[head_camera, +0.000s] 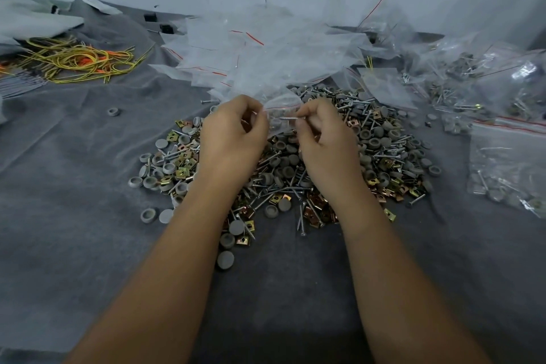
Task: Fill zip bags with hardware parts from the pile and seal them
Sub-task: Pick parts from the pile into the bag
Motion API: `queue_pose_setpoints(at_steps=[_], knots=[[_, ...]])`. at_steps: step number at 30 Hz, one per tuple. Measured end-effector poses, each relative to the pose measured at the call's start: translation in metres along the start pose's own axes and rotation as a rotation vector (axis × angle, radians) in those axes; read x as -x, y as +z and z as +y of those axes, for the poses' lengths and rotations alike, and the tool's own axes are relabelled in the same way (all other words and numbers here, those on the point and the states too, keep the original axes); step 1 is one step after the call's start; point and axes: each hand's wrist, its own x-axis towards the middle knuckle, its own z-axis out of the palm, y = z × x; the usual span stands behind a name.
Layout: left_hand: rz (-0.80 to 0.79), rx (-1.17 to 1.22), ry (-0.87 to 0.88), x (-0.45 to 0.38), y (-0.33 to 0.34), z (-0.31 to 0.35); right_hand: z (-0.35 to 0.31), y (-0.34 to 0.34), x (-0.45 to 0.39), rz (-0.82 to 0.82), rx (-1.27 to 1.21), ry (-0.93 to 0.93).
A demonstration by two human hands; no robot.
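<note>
Nearest the camera, two bare forearms reach forward over a bench (74,245) draped in grey cloth. They end above the pile (295,174) of hardware parts: screws, grey caps and brass-coloured square clips. The left hand (233,139) has its fingers curled in, pinching the left edge of a small clear zip bag (282,115) with a red seal line. The right hand (323,139) pinches a screw (288,118) at its right end with thumb and forefinger. The screw lies level, its long axis running left to right, and its free tip points left toward the bag between the two hands. Whether that tip is already inside the bag's mouth cannot be told through the crumpled plastic. The coming move likely turns on this: the bag sits just left of the right fingers, so the screw should travel along its own length into the opening that the left hand holds. Beyond the hands lies a heap of empty zip bags (251,47). Filled bags (502,156) rest at the right, and yellow and orange wires (74,62) lie far left.
</note>
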Motion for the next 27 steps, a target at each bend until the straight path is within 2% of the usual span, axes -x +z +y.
queue_pose_setpoints(at_steps=[4,9,14,17,20,22,24,27], knots=[[-0.025,0.044,0.089,0.001,0.003,-0.001,0.003,0.001,0.000,0.099,0.363,-0.152],[-0.105,0.110,0.165,0.004,0.007,-0.002,-0.001,0.000,0.000,0.197,0.458,-0.312],[-0.107,0.155,0.192,0.005,0.008,-0.001,0.000,0.005,-0.001,0.159,0.533,-0.428],[0.012,0.089,0.119,0.003,0.006,-0.002,-0.002,0.005,-0.001,0.115,0.447,-0.412],[0.248,0.050,0.083,-0.001,-0.003,-0.004,-0.010,0.001,-0.002,0.144,0.005,-0.277],[0.340,0.031,0.073,-0.004,-0.009,-0.007,-0.011,-0.003,-0.003,0.199,-0.132,-0.180],[0.286,-0.044,0.041,-0.004,-0.010,-0.009,-0.009,-0.007,-0.003,0.150,-0.105,-0.113],[0.108,-0.212,-0.025,-0.004,-0.003,-0.012,-0.004,-0.005,-0.004,-0.056,0.169,-0.095]])
